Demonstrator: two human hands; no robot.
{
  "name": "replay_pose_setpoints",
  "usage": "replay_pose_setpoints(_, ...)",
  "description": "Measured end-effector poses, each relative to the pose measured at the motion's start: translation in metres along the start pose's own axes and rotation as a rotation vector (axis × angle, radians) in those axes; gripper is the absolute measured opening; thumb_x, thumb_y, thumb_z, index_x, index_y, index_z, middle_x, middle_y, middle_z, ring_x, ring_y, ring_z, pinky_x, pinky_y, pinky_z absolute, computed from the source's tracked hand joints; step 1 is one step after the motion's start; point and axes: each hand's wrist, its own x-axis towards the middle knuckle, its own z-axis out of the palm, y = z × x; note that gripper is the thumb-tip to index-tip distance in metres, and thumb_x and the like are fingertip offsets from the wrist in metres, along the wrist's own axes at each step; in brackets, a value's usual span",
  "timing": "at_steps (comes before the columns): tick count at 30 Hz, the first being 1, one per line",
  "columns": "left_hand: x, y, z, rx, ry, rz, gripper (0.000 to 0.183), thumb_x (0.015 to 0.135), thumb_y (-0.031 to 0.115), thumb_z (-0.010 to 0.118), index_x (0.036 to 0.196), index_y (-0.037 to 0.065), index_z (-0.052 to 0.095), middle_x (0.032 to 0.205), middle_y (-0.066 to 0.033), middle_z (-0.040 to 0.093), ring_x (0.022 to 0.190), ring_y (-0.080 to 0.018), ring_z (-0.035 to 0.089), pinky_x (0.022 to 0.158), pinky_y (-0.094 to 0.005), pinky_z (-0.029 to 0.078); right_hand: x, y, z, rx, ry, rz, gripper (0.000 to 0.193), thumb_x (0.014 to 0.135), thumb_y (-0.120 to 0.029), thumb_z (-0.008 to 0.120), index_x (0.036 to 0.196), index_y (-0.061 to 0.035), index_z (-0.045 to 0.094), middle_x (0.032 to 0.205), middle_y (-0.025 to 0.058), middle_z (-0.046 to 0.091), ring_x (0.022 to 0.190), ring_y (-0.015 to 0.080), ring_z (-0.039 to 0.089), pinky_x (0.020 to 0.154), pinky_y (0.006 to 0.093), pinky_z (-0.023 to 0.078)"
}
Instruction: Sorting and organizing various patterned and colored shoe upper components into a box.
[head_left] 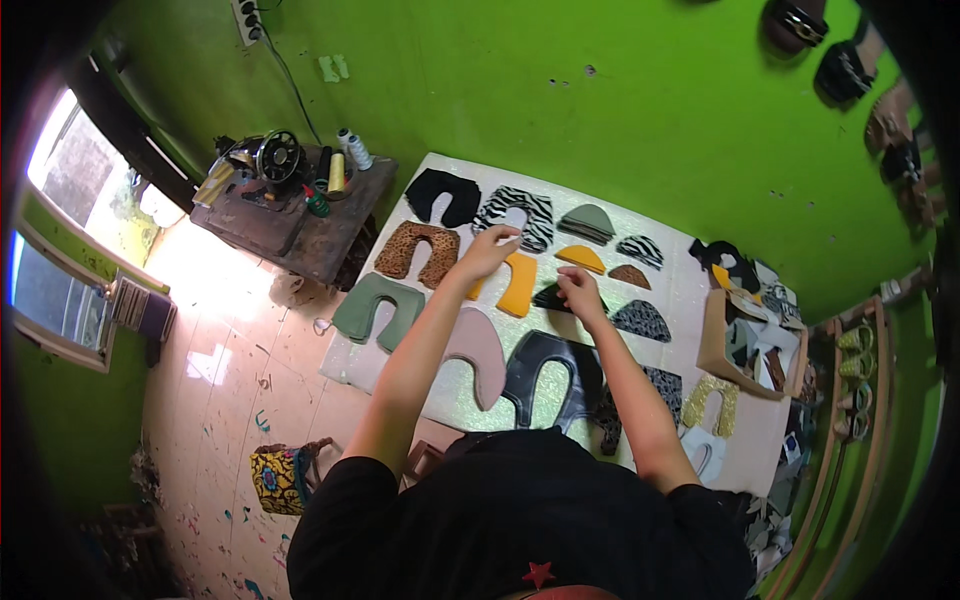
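1. A green wall [450, 100] rises behind the pale bench [685, 320].
2. On the bench, the yellow U-shaped piece [517, 290] lies partly behind the bent left hand [490, 252], near the zebra-striped piece [537, 208].
3. The right hand [579, 289], curled, overlaps the black piece [547, 298]; whether either grips anything, I cannot tell.

At ten o'clock, a black sewing machine [277, 157] is borne by a dark wooden table [368, 187], a yellow thread spool [337, 172] set beside it; toward eleven, a white socket strip [246, 22] is mounted on the green wall [480, 80]. Over at two, a black sandal [845, 75] is displayed! At three, an open cardboard box [713, 325] is seen, crammed full; just past it, green shoes [855, 345] are racked. Down at half past seven, a floral-patterned seat [278, 480] is spotted on the tiled floor [210, 410].
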Motion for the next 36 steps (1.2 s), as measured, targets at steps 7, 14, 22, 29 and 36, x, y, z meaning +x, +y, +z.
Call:
replay_pose_setpoints(7,-0.019,0.040,0.106,-0.002,-0.269,0.069,0.030,0.082,0.019,0.057,0.106,0.001,0.055,0.096,-0.0061,0.058,0.085,-0.0117,0.053,0.077,-0.0245,0.042,-0.073,0.023,-0.088,0.027,0.233,-0.051,0.020,0.079,-0.012,0.056,0.097,-0.0044,0.058,0.073,0.0009,0.056,0.058,0.0082,0.052,0.047,0.0205,0.040)
replay_pose_setpoints(14,-0.047,0.072,0.176,-0.025,-0.455,0.092,0.032,0.083,0.019,0.056,0.108,0.000,0.054,0.102,-0.0086,0.057,0.097,-0.0152,0.052,0.085,-0.0275,0.040,-0.124,0.025,-0.139,0.115,0.349,0.020,0.020,0.080,-0.015,0.055,0.098,-0.0072,0.058,0.083,0.0013,0.058,0.065,0.0103,0.056,0.051,0.0222,0.041)
replay_pose_setpoints(22,-0.054,0.095,0.235,-0.102,-0.558,0.038,0.032,0.083,0.018,0.056,0.109,0.001,0.053,0.102,-0.0091,0.057,0.097,-0.0161,0.052,0.085,-0.0293,0.041,-0.151,0.020,-0.180,0.113,0.381,0.004,0.021,0.080,-0.016,0.056,0.098,-0.0070,0.058,0.085,0.0016,0.058,0.067,0.0106,0.057,0.052,0.0226,0.041)
replay_pose_setpoints(29,-0.057,0.102,0.300,-0.129,-0.629,0.055,0.034,0.083,0.019,0.056,0.110,-0.002,0.052,0.105,-0.0116,0.057,0.100,-0.0177,0.052,0.088,-0.0297,0.039,-0.163,0.032,-0.235,0.073,0.439,-0.017,0.020,0.081,-0.016,0.055,0.099,-0.0070,0.057,0.082,0.0006,0.059,0.066,0.0093,0.057,0.053,0.0215,0.042)
replay_pose_setpoints(36,-0.062,0.102,0.357,0.019,-0.551,0.285,0.031,0.079,0.018,0.058,0.107,0.005,0.056,0.113,-0.0154,0.052,0.107,-0.0255,0.047,0.094,-0.0333,0.034,-0.170,0.051,-0.287,0.198,0.505,-0.038,0.018,0.079,-0.013,0.056,0.096,-0.0056,0.057,0.075,-0.0002,0.057,0.062,0.0070,0.054,0.047,0.0186,0.038)
